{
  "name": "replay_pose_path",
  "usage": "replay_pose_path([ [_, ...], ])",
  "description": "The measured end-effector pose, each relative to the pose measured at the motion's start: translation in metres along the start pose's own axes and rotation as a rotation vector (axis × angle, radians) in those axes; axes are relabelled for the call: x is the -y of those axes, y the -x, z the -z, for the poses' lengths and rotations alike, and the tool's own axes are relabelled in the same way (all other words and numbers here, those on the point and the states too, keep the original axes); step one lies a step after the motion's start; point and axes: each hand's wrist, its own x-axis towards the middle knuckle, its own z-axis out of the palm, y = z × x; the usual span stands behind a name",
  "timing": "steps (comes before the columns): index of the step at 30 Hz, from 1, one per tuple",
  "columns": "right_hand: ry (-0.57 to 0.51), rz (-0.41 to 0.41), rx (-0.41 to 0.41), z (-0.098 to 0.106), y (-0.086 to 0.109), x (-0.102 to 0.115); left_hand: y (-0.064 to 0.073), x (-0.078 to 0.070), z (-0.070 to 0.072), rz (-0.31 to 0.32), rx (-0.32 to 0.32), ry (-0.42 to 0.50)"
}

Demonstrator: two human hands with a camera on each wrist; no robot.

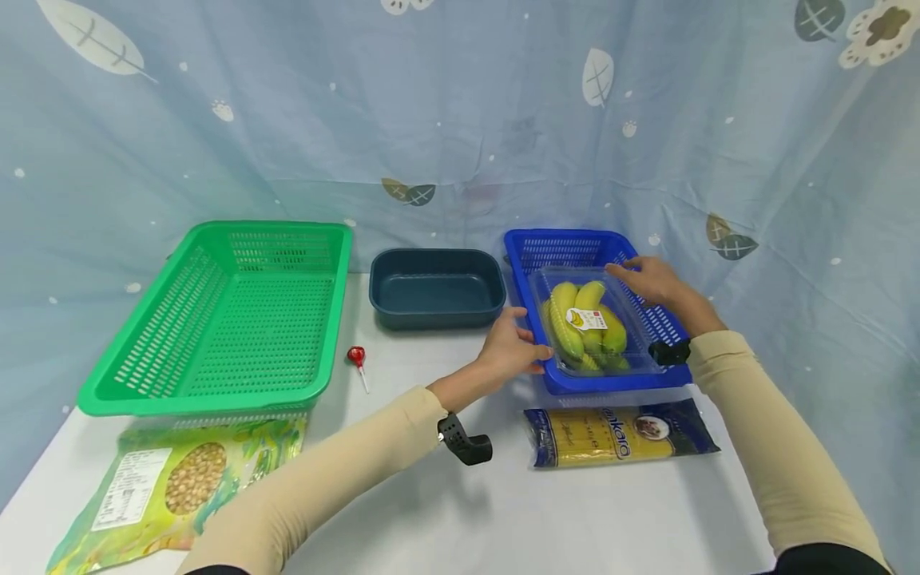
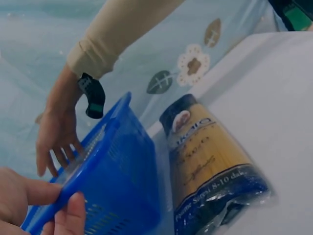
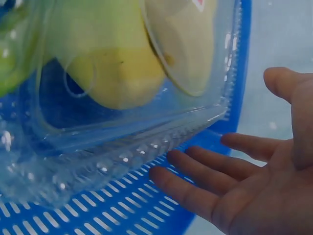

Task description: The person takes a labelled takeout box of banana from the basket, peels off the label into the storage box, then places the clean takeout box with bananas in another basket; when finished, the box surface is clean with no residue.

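A blue plastic basket [image 1: 611, 384] stands at the right, with a clear plastic box [image 1: 549, 279] of bananas [image 1: 565, 323] inside it, tilted in the left part. My left hand [image 1: 506, 347] grips the basket's left rim; in the left wrist view the thumb [image 2: 43, 192] lies on one side of the rim and fingers on the other. Over the basket's right side is my right hand [image 1: 650, 281]. In the right wrist view its fingers [image 3: 205, 171] are extended beside the box's edge, above the slotted blue wall, holding nothing; whether the fingertips touch the box, I cannot tell.
A yellow-and-blue spaghetti packet [image 1: 618, 434] lies in front of the basket. Left of it are a dark teal tub [image 1: 437, 315], a red lollipop [image 1: 356, 357], a large green basket [image 1: 216, 403] and a bag of corn kernels [image 1: 136, 495]. A patterned blue curtain [image 1: 460, 120] hangs behind.
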Motion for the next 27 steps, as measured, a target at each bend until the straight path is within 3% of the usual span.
replay_pose_path([
  [9,-0.107,-0.067,0.193,-0.008,-0.013,-0.013,-0.001,0.002,0.002,0.006,0.015,0.035],
  [14,-0.23,-0.098,0.303,-0.006,-0.019,-0.018,-0.001,0.001,0.001,-0.003,0.027,0.056],
  [27,-0.328,-0.08,0.319,-0.012,-0.027,-0.024,-0.005,0.007,0.003,-0.009,0.024,0.071],
])
